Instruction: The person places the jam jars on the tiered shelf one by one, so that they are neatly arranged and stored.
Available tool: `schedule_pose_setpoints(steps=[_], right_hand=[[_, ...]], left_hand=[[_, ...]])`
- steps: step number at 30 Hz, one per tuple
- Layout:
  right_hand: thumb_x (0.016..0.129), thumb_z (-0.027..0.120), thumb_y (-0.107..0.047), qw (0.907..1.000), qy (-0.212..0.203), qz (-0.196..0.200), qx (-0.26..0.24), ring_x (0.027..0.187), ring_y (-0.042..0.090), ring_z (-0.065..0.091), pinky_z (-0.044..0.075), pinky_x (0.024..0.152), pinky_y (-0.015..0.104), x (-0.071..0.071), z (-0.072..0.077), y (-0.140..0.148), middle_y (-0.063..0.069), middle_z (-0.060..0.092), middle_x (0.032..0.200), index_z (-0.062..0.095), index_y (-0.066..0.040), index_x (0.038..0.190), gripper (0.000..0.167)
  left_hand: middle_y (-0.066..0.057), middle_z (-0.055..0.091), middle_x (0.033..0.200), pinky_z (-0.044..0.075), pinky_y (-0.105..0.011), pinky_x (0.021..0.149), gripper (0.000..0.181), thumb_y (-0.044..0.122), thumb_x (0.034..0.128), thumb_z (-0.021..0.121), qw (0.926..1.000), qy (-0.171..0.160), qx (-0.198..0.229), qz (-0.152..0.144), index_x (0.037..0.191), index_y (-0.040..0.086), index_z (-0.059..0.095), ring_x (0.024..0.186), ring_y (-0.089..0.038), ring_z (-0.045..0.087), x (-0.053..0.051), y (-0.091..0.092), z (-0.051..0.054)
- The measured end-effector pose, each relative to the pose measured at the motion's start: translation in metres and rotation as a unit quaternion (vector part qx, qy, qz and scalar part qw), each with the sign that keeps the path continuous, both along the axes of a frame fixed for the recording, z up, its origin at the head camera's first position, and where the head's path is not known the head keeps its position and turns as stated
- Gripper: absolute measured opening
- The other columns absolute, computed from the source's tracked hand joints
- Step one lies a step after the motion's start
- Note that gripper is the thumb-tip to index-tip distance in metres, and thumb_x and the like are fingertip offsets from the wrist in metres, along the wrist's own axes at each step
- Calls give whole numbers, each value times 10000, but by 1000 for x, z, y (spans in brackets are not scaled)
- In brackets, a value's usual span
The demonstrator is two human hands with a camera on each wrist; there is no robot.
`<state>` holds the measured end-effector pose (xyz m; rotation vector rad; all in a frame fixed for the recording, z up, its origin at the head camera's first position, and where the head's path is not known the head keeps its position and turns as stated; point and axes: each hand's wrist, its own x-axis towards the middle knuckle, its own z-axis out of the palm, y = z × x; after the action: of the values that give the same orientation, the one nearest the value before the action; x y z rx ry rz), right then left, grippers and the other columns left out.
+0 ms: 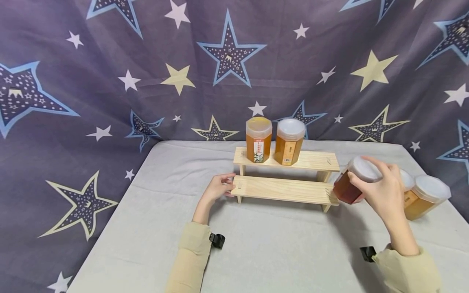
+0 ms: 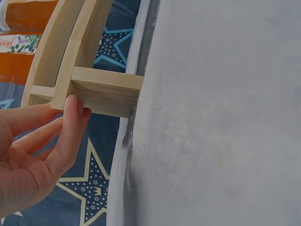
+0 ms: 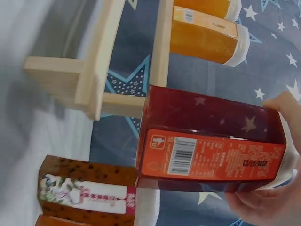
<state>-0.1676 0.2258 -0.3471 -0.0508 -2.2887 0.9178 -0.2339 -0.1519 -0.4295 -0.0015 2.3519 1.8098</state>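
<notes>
Beige sleeves lie nearest; left-hand fingers pinch the left end of a wooden shelf; right-hand fingers grasp a tilted red jar.

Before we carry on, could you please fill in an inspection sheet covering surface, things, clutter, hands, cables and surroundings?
Surface: creased pale cloth.
Things: two-tier wooden shelf; two amber jars on its upper tier; more jars to its right.
Clutter: nothing seen.
Hands: left hand holds the lower tier's left end; right hand grips a dark red jar, tilted near the shelf's right end.
Cables: nothing seen.
Surroundings: dark star-print curtain behind.
</notes>
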Motion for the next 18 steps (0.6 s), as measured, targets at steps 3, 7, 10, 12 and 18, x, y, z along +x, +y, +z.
schedule_pose_setpoints(steps=[3,7,10,12,18], right_hand=[[638,742,-117,10000,15,86,-33,844,247,400,311,576,323,-3,4,-3,219,454,944,610,-64,1098,481],[638,743,-116,9998,28,179,-64,840,230,400,320,600,314,-6,8,-7,206,458,954,610,-70,1101,485],[637,747,-125,9997,-8,220,-73,826,210,397,325,609,306,-8,11,-9,182,459,953,610,-81,1111,495],[636,749,-125,9996,29,286,-66,817,201,395,327,609,302,-10,13,-10,184,461,946,609,-77,1112,499],[635,751,-119,9987,189,479,-1,808,202,397,325,608,302,-16,17,-14,184,464,935,608,-81,1115,503]], left_hand=[[-145,511,870,589,-293,564,437,-108,778,559,10000,-7,10,8,1209,-61,501,577,-134,544,0,0,0],[-137,510,860,589,-292,560,434,-110,776,560,10000,-12,45,26,1204,-58,507,577,-133,543,-1,0,0],[-136,508,856,589,-296,558,431,-113,776,559,10000,6,56,15,1201,-63,507,578,-133,541,-1,0,-1],[-137,508,859,589,-296,561,431,-110,778,559,10000,3,50,3,1203,-63,506,582,-133,541,-1,0,-1],[-159,511,882,591,-306,577,436,-108,780,559,10000,16,54,-31,1210,-66,497,594,-134,540,-1,-1,-1]])
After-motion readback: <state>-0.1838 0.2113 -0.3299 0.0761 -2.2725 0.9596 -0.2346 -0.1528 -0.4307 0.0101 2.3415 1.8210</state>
